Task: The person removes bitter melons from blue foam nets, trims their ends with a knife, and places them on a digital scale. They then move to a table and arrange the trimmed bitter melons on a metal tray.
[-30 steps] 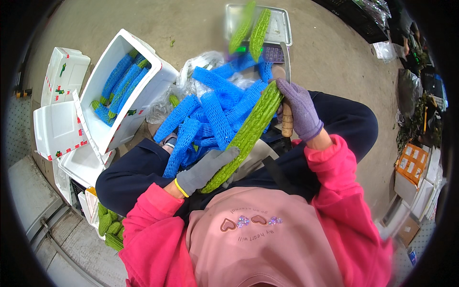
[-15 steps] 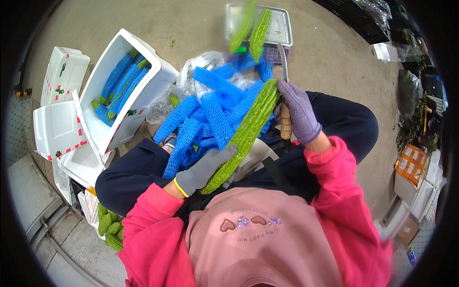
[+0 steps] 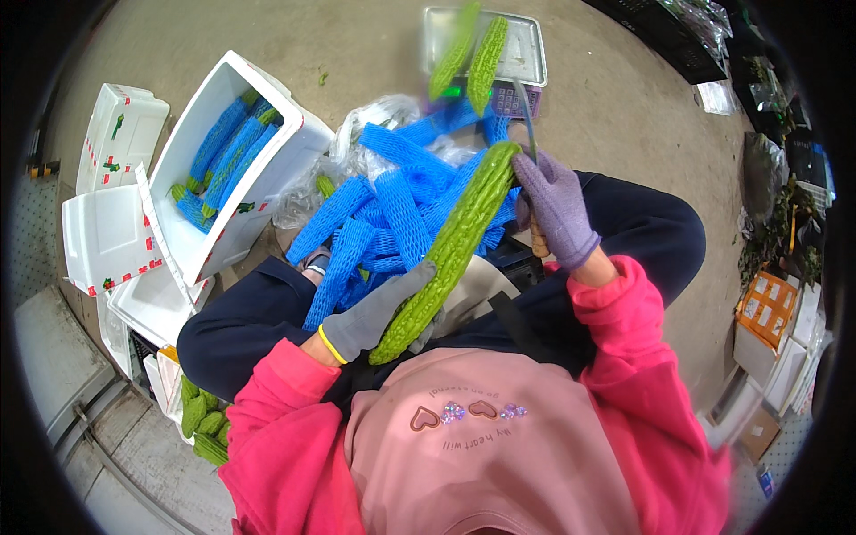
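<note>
A long green bitter melon (image 3: 456, 241) lies slantwise in front of my chest. My left hand (image 3: 379, 308), in a grey glove, is closed around its lower end. At the upper end, my right hand (image 3: 560, 201) in a purple glove touches the tip. That same hand is closed on a knife (image 3: 524, 111), its blade pointing away beside the melon's tip and its wooden handle partly hidden under the glove. Just beyond the melon, blue foam net sleeves (image 3: 406, 218) are piled between my legs.
Beyond the pile, a scale (image 3: 524, 53) bears two bitter melons (image 3: 487, 64), one blurred. At left, a white foam box (image 3: 308, 147) holds net-wrapped melons. Foam lids (image 3: 102, 241) lie beside it. More melons (image 3: 205, 419) sit at lower left; an orange package (image 3: 769, 305) is at right.
The melon's upper end has shifted slightly left and up. My right hand has turned with the knife, and less of its handle shows. My left hand has barely moved.
</note>
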### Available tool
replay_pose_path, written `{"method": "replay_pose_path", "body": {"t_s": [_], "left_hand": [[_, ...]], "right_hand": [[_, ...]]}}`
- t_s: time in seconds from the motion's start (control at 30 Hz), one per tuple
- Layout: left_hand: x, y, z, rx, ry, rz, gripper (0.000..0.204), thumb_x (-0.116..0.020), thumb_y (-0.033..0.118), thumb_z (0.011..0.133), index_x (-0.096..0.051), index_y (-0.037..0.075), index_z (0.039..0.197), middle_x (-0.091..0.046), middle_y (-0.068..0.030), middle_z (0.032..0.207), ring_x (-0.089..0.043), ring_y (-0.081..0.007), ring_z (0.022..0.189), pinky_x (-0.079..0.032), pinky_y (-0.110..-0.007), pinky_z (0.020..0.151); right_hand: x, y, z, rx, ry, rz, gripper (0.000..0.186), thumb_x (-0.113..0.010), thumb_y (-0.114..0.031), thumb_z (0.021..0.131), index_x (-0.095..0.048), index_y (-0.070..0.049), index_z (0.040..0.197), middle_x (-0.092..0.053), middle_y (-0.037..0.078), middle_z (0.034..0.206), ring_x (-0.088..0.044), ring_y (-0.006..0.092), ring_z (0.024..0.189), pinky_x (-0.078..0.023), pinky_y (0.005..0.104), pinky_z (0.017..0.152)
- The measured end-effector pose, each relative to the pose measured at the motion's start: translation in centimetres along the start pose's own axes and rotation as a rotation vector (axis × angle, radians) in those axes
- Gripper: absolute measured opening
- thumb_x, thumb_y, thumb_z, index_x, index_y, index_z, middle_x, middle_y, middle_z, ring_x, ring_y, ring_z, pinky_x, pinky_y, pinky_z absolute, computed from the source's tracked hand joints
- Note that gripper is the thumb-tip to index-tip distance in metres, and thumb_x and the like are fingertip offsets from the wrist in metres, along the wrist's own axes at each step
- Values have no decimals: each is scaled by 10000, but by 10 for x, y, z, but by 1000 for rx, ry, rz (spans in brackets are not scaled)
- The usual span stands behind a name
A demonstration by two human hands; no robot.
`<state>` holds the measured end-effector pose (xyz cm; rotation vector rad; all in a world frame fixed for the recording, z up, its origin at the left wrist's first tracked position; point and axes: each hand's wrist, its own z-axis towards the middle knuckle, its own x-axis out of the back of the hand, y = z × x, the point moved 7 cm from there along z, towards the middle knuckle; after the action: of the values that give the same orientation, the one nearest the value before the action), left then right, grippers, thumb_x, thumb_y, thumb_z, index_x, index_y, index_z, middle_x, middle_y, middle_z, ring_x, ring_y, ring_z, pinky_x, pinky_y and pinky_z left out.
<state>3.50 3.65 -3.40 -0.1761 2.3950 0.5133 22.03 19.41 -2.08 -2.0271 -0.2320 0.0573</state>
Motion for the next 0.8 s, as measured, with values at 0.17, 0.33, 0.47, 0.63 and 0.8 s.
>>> {"method": "replay_pose_path", "body": {"t_s": [0.17, 0.33, 0.47, 0.63, 0.8], "left_hand": [[7, -2, 1, -10, 49, -91, 509, -361, 530, 1026, -569, 81, 1150, -647, -125, 832, -626, -224, 567, -522, -336, 489], [16, 3, 4, -51, 99, -255, 555, -359, 587, 1005, -575, 91, 1127, -644, -117, 820, -630, -224, 570, -524, -355, 484], [22, 4, 4, -33, 112, -260, 636, -417, 672, 948, -587, 74, 1082, -621, -88, 817, -609, -198, 570, -503, -326, 485], [25, 7, 6, -54, 126, -221, 644, -474, 642, 943, -602, 27, 1084, -624, -67, 795, -603, -161, 595, -502, -281, 534], [33, 32, 9, -244, 237, 95, 375, -626, 400, 944, -618, 42, 1054, -607, -22, 745, -592, -110, 630, -476, -247, 560]], "right_hand": [[10, -13, 2, 68, 40, 63, 349, -539, -215, 1017, -576, 12, 1281, -624, 63, 693, -503, 72, 476, -375, 199, 442], [-8, -2, -3, 38, -94, -115, 321, -559, -193, 1002, -601, -5, 1258, -625, 57, 688, -505, 60, 490, -378, 201, 449], [-13, 2, -4, 3, -128, -99, 327, -587, -223, 981, -621, -11, 1228, -652, 70, 705, -503, 61, 486, -382, 216, 452], [-27, 12, -8, -39, -221, -174, 302, -546, -191, 1011, -598, -2, 1242, -649, 59, 744, -510, 56, 485, -390, 190, 443], [-14, 4, -3, -91, -141, -26, 306, -521, -209, 1024, -591, 5, 1232, -667, 74, 781, -523, 65, 502, -394, 190, 449]]}}
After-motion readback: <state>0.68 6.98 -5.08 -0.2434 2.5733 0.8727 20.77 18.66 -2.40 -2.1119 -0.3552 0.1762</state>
